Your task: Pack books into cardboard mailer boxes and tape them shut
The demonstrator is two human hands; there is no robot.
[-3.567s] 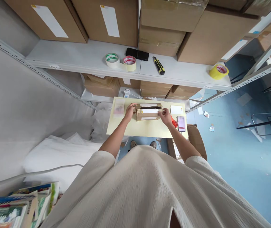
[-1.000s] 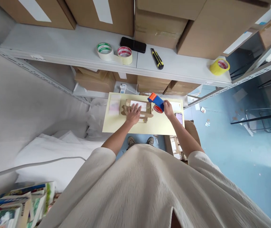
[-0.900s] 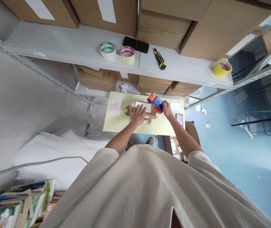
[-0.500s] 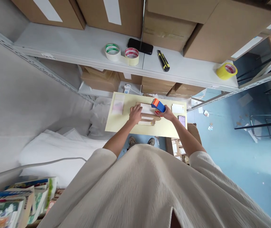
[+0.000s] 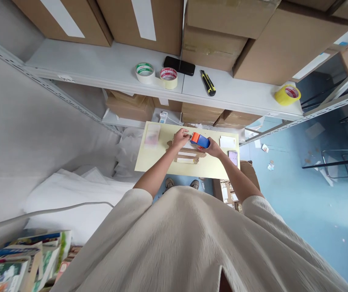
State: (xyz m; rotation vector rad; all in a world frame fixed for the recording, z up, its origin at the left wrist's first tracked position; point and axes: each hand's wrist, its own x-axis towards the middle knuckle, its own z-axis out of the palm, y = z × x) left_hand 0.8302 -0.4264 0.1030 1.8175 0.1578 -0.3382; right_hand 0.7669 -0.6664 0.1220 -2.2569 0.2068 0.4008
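Mid-frame, the blue-and-orange plastic tape dispenser gripped in my right hand could, slipping, nick my curled left hand (hold unclear).

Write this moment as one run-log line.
right hand: holds blue-and-orange tape dispenser | left hand: beside dispenser's orange end | cardboard box: on table, below dispenser | phone: on table

The left hand has moved from the nine-o'clock end of the box toward two o'clock, close to the tape dispenser; this one, earlier lying at the box's four o'clock, is now in the right hand.
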